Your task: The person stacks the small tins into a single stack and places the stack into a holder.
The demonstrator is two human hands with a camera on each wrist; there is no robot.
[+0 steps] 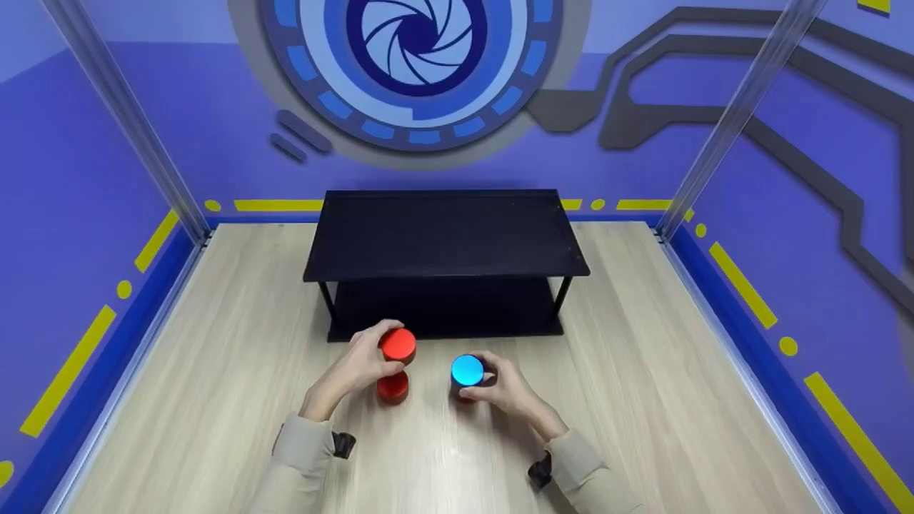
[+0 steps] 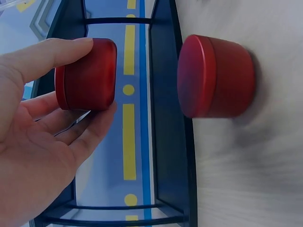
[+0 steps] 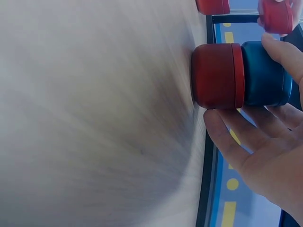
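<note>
My left hand (image 1: pixel 359 363) pinches a small round red tin (image 1: pixel 398 345) between thumb and fingers. In the left wrist view this held tin (image 2: pixel 90 75) is raised off the table, apart from a second red tin (image 2: pixel 222 78) that stands on the wood. My right hand (image 1: pixel 508 389) grips a blue tin (image 1: pixel 468 370) by its sides. The right wrist view shows the blue tin (image 3: pixel 264 73) directly on top of another red tin (image 3: pixel 218 75), which stands on the table. One fingertip there lies close to the lower tin; whether it touches cannot be told.
A black two-level rack (image 1: pixel 446 235) stands just beyond both hands, with a lower shelf (image 1: pixel 446 307) under its top. Light wood tabletop (image 1: pixel 235 357) stretches around it. Blue panels with yellow marks (image 1: pixel 71 368) and metal corner posts (image 1: pixel 750 93) enclose the table.
</note>
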